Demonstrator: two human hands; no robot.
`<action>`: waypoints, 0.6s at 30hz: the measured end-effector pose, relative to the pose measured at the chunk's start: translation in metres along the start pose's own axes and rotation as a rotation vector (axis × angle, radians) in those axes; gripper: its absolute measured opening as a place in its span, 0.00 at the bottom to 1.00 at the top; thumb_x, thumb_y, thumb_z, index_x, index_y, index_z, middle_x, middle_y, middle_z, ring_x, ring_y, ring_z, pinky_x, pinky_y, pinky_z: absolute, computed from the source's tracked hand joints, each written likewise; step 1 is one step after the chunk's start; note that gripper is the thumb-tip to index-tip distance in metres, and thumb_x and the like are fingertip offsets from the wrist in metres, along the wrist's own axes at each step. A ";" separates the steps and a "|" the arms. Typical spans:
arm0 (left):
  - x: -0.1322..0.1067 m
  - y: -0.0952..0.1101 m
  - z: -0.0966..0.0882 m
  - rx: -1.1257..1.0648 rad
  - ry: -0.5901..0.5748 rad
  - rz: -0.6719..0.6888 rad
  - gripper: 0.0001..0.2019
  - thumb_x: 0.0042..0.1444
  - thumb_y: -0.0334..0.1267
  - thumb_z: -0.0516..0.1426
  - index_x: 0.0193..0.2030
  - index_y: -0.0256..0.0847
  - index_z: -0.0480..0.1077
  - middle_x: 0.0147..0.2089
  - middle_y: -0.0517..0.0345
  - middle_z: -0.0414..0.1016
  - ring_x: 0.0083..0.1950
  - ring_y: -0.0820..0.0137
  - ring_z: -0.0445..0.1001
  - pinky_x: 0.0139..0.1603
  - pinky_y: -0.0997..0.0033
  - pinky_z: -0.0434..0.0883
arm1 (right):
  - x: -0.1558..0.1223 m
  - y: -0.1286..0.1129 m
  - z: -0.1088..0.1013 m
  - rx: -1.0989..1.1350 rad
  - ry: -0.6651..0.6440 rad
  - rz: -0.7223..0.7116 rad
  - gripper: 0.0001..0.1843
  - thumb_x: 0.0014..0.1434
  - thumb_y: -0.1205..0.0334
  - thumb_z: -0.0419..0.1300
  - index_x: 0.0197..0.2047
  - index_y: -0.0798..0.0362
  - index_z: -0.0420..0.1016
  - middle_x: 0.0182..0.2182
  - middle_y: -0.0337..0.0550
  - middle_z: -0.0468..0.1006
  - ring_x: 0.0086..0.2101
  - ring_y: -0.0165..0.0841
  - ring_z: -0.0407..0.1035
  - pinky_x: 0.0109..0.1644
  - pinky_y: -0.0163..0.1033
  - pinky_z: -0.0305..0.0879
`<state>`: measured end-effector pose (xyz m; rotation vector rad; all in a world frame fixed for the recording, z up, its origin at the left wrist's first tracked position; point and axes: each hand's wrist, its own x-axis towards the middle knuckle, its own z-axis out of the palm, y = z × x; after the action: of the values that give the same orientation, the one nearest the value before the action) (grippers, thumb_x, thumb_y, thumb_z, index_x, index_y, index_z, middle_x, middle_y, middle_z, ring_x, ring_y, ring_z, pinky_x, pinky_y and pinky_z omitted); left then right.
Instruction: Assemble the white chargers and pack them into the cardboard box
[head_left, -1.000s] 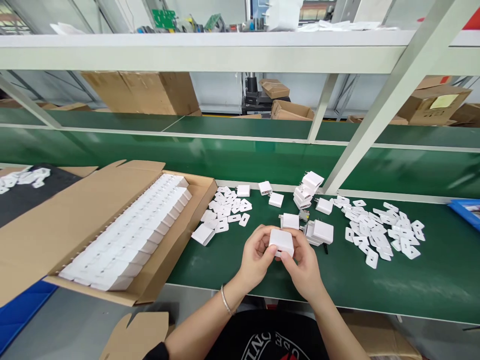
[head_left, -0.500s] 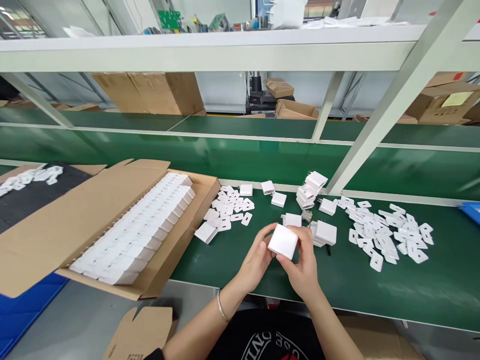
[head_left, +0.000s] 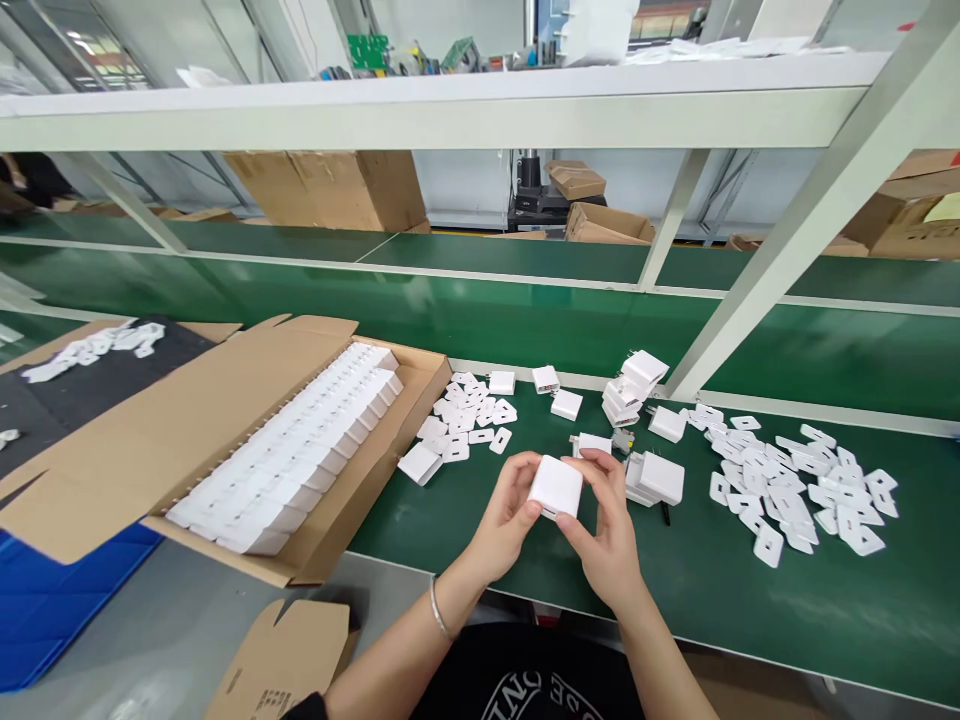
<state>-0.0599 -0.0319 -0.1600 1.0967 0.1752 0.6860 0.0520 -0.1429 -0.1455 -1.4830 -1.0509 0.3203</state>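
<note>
Both hands hold one white cube-shaped charger (head_left: 556,487) just above the green bench top (head_left: 720,600). My left hand (head_left: 508,522) grips its left side with thumb and fingers. My right hand (head_left: 611,540) pinches its right and lower edges. Behind the hands lie several more white chargers (head_left: 656,478), some stacked (head_left: 628,385). A pile of small flat white pieces (head_left: 469,415) lies to the left of them, and a wider scatter of the same pieces (head_left: 795,480) lies to the right.
An open cardboard box (head_left: 225,420) at the left holds rows of white chargers (head_left: 300,460). A slanted white frame post (head_left: 780,240) rises at the right. A green conveyor (head_left: 450,310) runs behind the bench. A folded cardboard piece (head_left: 281,660) sits near my lap.
The hands turned the charger and shifted it slightly left. The view panned a little, so the bench contents sit further right in the picture.
</note>
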 end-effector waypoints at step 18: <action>0.100 0.135 -0.177 1.518 0.565 -0.004 0.21 0.67 0.40 0.55 0.65 0.42 0.63 0.59 0.45 0.64 0.54 0.61 0.72 0.57 0.62 0.73 | -0.037 -0.009 -0.033 -0.039 -0.030 -0.038 0.16 0.72 0.55 0.60 0.61 0.41 0.74 0.42 0.47 0.74 0.39 0.40 0.74 0.42 0.44 0.76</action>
<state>-0.1197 0.1987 -0.1065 2.2881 1.3400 0.8252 0.0519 -0.1933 -0.1440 -1.4952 -1.1133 0.2969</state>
